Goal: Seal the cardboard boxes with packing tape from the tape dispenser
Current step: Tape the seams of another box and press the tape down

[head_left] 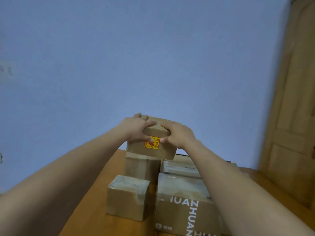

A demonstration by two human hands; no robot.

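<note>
Small cardboard box (pixel 151 147) with a red-and-yellow sticker (pixel 152 142), held at the top of a stack near the table's (pixel 95 198) far edge, long axis left to right. Left hand (pixel 136 128) and right hand (pixel 179 133) clasp its upper corners, fingers curled, equally near. No tape dispenser in view.

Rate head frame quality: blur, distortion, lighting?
Head view: strong wide-angle bowing, forearms flare at the bottom corners; the wooden door at right is smeared and bent; lighting is flat and dim with a blue cast on the wall, no glare; the sticker box gripped by left hand and right hand is soft.
</note>
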